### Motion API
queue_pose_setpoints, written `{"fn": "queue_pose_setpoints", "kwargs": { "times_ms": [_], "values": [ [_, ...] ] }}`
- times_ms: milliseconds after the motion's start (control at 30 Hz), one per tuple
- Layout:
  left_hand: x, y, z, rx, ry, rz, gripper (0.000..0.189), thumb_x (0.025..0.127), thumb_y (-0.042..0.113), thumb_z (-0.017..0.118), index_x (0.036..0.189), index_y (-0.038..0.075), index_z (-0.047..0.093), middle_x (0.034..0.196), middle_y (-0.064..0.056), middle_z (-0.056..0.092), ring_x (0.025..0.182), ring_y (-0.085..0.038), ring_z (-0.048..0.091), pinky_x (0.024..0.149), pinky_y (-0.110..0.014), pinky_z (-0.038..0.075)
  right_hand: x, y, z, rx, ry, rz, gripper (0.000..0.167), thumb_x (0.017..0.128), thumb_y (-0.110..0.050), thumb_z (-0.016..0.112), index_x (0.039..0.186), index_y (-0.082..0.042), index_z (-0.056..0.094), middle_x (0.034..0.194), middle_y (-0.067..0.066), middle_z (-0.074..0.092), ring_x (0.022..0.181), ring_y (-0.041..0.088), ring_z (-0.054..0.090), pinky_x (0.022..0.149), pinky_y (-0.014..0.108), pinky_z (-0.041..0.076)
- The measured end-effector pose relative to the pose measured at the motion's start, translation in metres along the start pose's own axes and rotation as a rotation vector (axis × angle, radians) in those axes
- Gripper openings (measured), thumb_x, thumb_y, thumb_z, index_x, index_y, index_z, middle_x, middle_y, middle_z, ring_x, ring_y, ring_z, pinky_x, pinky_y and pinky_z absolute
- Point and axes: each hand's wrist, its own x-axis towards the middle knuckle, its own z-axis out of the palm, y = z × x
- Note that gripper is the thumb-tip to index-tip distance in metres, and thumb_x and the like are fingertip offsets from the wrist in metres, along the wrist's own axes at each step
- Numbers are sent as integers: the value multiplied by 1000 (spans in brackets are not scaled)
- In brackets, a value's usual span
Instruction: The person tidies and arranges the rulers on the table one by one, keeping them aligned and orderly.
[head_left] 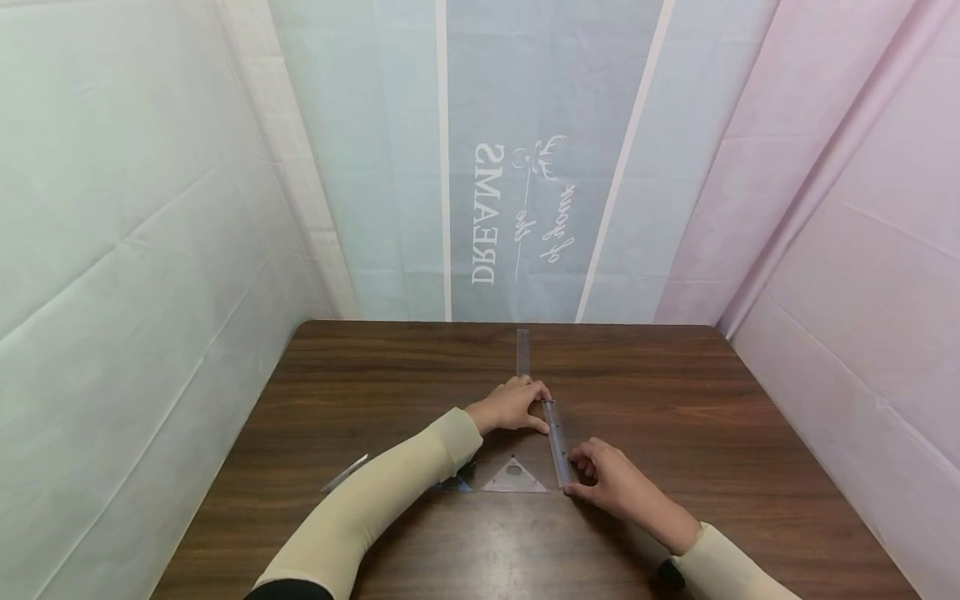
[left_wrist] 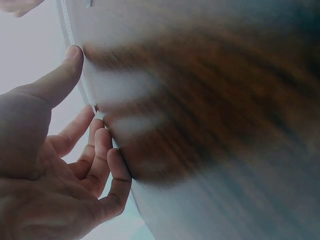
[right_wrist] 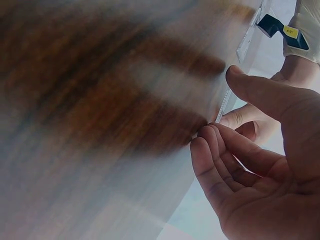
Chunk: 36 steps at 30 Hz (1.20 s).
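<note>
A clear ruler (head_left: 557, 446) lies on the table between my two hands. At its far end is my left hand (head_left: 512, 406), index fingertip at the top and thumb near the left edge. My right hand (head_left: 611, 477) is beside the near end, fingers bent loosely at its right side and thumb by the lower corner. The left wrist view shows the left hand (left_wrist: 75, 145) with fingertips down at the tabletop. In the right wrist view, a gap separates the right hand's (right_wrist: 260, 155) thumb from its fingers. A clear set square (head_left: 516, 477) lies left of the ruler.
A second clear ruler (head_left: 522, 350) lies behind my left hand, partly hidden by it. Something with blue (head_left: 457, 482) shows under the left sleeve (head_left: 405, 475). Another clear, flat piece (head_left: 343, 473) lies left of that sleeve. Cloth hangings (head_left: 405, 208) surround the wooden table (head_left: 675, 375).
</note>
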Motion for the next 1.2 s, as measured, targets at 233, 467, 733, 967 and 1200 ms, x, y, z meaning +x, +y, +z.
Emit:
{"fn": "queue_pose_setpoints", "kwargs": {
  "times_ms": [233,467,733,967,1200],
  "values": [
    [1,0,-1,-6,2,3,59,92,51,84,139,22,62,127,1,59,117,-16,54,103,-38,47,1,1,-2,-9,-1,0,38,80,-15,97,106,0,72,93,0,60,82,11,58,70,25,52],
    [3,1,-3,-1,1,1,59,92,50,84,139,22,62,128,1,59,118,-17,54,103,-38,47,2,4,-3,-14,1,-1,39,81,-15,97,107,0,72,94,0,60,83,10,59,71,25,53],
    [5,1,-4,-33,5,-5,59,92,49,85,138,20,63,125,2,59,116,-16,54,103,-38,47,3,4,-6,-12,-8,-4,38,82,-17,96,108,-1,72,94,-1,60,83,11,59,70,26,53],
    [6,1,-4,-43,2,-3,58,93,49,84,138,19,63,124,2,59,116,-16,55,104,-38,47,4,4,-10,-7,-19,2,37,83,-18,95,107,-1,73,93,0,60,82,10,58,70,25,52],
    [6,-1,-6,-75,11,7,56,93,46,85,136,16,64,126,-1,62,118,-18,56,105,-38,47,7,6,-12,-2,-25,-13,37,86,-21,93,108,0,73,93,0,61,81,10,59,68,25,52]
  ]
}}
